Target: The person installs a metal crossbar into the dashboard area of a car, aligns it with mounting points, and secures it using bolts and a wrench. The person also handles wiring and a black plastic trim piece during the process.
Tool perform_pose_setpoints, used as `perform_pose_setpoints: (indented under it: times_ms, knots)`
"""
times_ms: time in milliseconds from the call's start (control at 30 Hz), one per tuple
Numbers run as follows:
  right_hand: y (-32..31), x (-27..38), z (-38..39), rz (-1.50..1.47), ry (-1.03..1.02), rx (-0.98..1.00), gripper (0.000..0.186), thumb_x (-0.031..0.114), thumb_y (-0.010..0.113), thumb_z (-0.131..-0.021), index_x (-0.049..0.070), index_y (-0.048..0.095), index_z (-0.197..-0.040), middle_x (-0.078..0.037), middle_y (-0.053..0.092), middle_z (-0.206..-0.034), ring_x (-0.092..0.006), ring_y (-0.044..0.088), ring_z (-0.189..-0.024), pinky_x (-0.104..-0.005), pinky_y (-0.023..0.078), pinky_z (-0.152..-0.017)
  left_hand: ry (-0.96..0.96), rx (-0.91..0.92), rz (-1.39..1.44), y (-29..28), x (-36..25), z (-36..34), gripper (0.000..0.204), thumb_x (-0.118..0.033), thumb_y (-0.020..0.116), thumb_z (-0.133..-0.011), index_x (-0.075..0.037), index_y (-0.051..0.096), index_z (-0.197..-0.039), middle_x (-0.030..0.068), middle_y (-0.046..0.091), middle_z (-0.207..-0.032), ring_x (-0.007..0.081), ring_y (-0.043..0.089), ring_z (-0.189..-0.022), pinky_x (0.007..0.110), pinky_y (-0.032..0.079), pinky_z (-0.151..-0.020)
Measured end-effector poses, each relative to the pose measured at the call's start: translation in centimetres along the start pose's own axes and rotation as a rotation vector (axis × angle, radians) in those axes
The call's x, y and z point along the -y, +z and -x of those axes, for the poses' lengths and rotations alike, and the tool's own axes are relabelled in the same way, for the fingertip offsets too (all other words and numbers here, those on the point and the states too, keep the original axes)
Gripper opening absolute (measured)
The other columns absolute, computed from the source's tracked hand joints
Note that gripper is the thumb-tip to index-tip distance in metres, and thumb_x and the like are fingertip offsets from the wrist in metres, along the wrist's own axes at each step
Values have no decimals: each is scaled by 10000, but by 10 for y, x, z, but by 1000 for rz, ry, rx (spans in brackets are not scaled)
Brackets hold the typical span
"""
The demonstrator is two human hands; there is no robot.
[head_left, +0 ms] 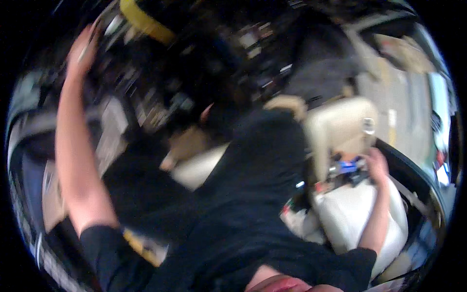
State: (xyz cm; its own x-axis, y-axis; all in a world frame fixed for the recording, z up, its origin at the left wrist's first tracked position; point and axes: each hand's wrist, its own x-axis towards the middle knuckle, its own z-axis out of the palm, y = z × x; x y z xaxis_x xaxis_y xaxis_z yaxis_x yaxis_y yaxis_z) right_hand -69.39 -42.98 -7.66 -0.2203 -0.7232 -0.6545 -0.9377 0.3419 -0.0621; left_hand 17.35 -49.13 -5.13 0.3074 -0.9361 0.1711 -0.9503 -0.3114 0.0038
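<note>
Motion smears much of the view. My left arm stretches far forward at the left, and my left hand [83, 52] is up by the dark, cluttered area there. A thin pale streak lies along its fingers; whether it holds anything cannot be made out. On the right, my right hand [377, 166] is low over a cream seat [348, 209], beside a small pile of items. In that pile are a bright blue piece [347, 167] and a dark object [360, 177]. The right fingers are too blurred to show a grip.
The cream seat back [343, 121] rises behind the pile. A curved yellow thing [146, 22] is at the far upper left. Beyond the dark sill at right lies paved ground [396, 104]. A brown item [188, 143] sits between my legs.
</note>
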Motion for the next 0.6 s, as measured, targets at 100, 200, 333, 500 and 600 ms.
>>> perform_pose_setpoints:
  times_ms: [100,200,333,500,600]
  knots:
    - [1,38,-5,-462,35,-26,308,164,640,-947,44,631,-1230,-28,657,-873,-132,621,-721,-301,525,-678,29,-39,-48,34,36,-16,491,-381,366,-1086,-169,463,-1519,173,467,-1548,377,440,-1416,436,347,-1179]
    - [-6,42,-24,-984,-92,-94,362,159,662,-952,57,586,-1291,-1,603,-854,-111,587,-681,-271,506,-645,64,-108,-15,48,-8,-12,458,-322,343,-1099,-125,497,-1484,167,497,-1511,371,452,-1395,434,330,-1177]
    - [-15,78,-67,-1476,-277,-272,340,200,649,-984,116,538,-1294,3,563,-886,-103,558,-666,-253,469,-594,-41,-120,149,32,-1,-13,488,-374,403,-1084,-44,551,-1411,182,544,-1457,369,478,-1370,416,346,-1155]
    - [-63,104,-157,-1694,-361,-359,202,285,590,-1042,155,486,-1156,-11,544,-848,-108,510,-623,-262,419,-503,-52,-160,272,40,15,-11,475,-353,449,-1071,-18,564,-1387,196,562,-1433,370,497,-1348,425,342,-1152]
    - [-109,148,-207,-1927,-470,-375,196,288,569,-1053,136,484,-1143,-34,542,-869,-115,506,-664,-263,424,-522,-25,-159,227,42,32,-8,453,-317,446,-1068,-4,564,-1373,206,578,-1394,377,504,-1323,437,346,-1132]
